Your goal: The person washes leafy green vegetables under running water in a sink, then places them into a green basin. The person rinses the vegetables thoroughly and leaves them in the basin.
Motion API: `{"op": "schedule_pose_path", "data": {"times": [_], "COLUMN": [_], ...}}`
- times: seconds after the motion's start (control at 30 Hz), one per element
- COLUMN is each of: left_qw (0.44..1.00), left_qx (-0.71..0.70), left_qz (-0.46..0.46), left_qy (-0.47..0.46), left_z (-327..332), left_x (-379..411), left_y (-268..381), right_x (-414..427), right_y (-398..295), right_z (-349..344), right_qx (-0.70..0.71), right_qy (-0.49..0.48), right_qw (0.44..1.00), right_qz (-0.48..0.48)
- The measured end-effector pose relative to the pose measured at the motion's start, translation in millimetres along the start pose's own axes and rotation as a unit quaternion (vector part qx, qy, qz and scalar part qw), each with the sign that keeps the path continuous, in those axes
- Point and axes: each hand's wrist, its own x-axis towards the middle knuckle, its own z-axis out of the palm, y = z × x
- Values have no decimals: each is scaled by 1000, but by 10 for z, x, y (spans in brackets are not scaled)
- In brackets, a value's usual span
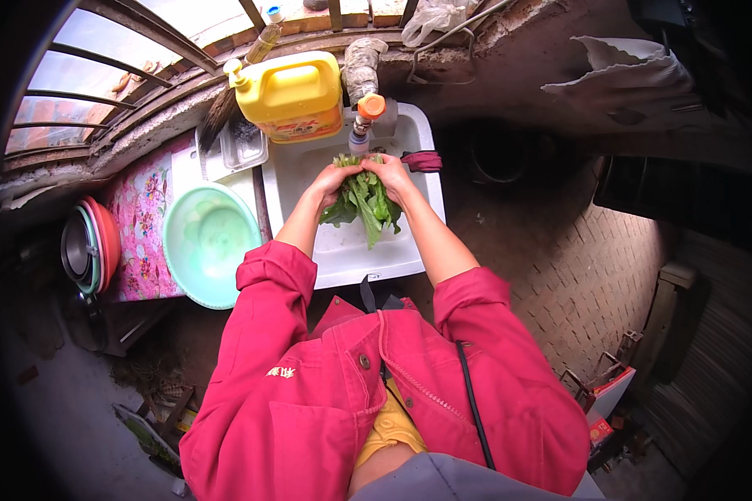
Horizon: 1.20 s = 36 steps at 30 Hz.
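Observation:
A bunch of leafy greens (365, 203) hangs over the white sink (344, 266), its leaves pointing down toward me. My left hand (331, 180) grips the stem ends on one side, and my right hand (388, 172) grips them on the other. Both hands are close together just below the mouth of the tap (359, 139), which has an orange handle (371, 106). Whether water is running cannot be made out. The fingertips are partly hidden among the stems.
Left of the sink, a mint-green plastic basin (212, 244) sits on a table with a pink floral cloth (139, 219). A yellow detergent jug (294, 94) stands at the sink's back left, near a clear plastic tray (244, 144). A dark red cloth (422, 161) drapes over the right rim.

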Motion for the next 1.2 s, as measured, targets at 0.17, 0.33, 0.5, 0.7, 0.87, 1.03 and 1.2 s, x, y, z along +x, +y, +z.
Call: {"op": "schedule_pose_path", "data": {"times": [0.17,0.33,0.5,0.7,0.87,1.03,1.2], "left_qw": [1000,1000,1000,995,1000,997,999], "left_qx": [-17,11,1,70,7,58,27], "left_qz": [-2,-15,-3,8,-18,-20,-35], "left_qy": [-16,-4,20,63,-4,-51,7], "left_z": [-126,-55,6,-60,-7,25,-6], "left_x": [214,87,-22,42,-33,-43,-78], "left_y": [-82,-20,11,71,63,26,43], "right_x": [172,50,96,211,162,-13,33], "right_y": [22,-69,-56,78,9,-93,-90], "right_z": [44,33,-54,-142,-216,-33,-83], "right_qx": [-96,56,-95,-524,-31,-38,154], "right_qy": [98,32,-8,197,-9,-6,-28], "right_qw": [989,997,995,811,996,995,977], "right_qz": [-65,49,26,-171,80,90,145]}}
